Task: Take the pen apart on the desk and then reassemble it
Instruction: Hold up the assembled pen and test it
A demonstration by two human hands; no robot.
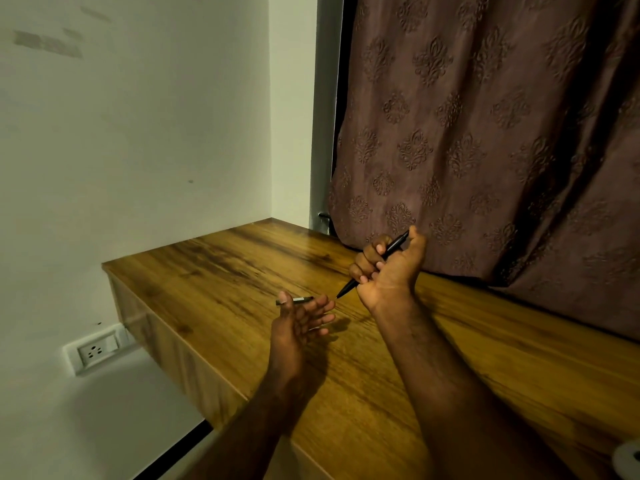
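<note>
Over the wooden worktop (pixel 214 271), your right hand (pixel 388 268) has its fingers clamped round the black pen (pixel 375 266), tip aimed down-left. Your left hand (pixel 301 320) holds a small slim pen part (pixel 296 300) against loosely spread fingers, thumb on it. Line that part up with the pen's axis before pushing, and keep both low.

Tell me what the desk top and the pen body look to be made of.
Desk top: wood or wood-look laminate, going by the streaked brown grain and soft sheen. Pen body in the right hand: smooth black, probably plastic, though coated metal can't be ruled out.
</note>
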